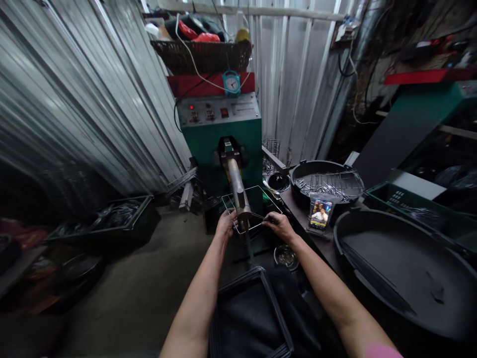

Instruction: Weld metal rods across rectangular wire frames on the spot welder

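My left hand (225, 223) closes on the near left side of a thin rectangular wire frame (270, 193). My right hand (279, 226) pinches at the frame's near right part, with a short dark wire piece seeming to lie at its fingertips. The frame sits around the tip of a thick metal arm (237, 185), which juts toward me from a green machine (208, 139) resembling a spot welder. Whether the frame touches the tip I cannot tell. Below my hands, a stack of similar wire frames (274, 308) rests on my lap over dark cloth.
At right stand a round black tub (303, 171) with wire pieces, a propped phone (320, 215) and a large black basin (345, 219) with dark rods. A small metal bowl (286, 257) sits below my right hand. A dark green crate (139, 219) with metal parts lies left.
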`<state>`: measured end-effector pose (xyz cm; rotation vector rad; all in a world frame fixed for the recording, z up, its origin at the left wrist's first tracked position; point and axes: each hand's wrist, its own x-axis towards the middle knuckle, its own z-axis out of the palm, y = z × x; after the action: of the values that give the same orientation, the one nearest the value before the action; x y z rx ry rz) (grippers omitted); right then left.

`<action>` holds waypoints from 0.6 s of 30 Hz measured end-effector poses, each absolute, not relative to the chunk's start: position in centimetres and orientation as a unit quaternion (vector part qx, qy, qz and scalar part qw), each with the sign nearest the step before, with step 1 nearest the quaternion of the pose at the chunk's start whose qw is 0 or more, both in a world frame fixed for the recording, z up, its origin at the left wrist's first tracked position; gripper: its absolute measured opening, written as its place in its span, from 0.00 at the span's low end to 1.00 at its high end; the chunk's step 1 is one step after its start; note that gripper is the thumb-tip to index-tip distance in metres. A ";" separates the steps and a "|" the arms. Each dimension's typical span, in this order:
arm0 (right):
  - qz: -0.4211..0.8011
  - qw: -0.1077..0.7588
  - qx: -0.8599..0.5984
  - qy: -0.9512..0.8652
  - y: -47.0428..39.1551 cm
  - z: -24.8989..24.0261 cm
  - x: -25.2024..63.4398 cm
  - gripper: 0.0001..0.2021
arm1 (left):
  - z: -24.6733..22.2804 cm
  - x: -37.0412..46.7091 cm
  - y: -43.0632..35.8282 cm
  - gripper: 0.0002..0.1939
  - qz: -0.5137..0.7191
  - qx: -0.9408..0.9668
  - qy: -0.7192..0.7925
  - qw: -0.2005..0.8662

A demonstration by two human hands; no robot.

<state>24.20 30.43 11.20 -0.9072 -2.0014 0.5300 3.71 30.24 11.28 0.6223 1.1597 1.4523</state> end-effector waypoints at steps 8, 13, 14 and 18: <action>0.215 0.488 -0.408 -0.741 27.9 11.2 25.5 0.08 | 11.2 3.1 29.8 0.20 0.601 0.273 0.511 0.550; 0.335 0.560 -0.559 -0.512 22.0 3.6 27.0 0.14 | 12.5 3.5 29.8 0.12 0.591 0.279 0.510 0.559; 0.361 0.571 -0.575 -0.461 21.0 1.8 27.1 0.14 | 12.5 3.6 29.9 0.11 0.598 0.276 0.511 0.552; 0.515 0.583 -0.589 -0.221 19.4 -2.3 27.2 0.13 | 11.9 3.9 29.9 0.11 0.638 0.246 0.524 0.507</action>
<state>27.20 19.43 -2.31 -1.3743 -0.5155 1.2033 3.86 29.86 11.94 0.5934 1.2643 1.5390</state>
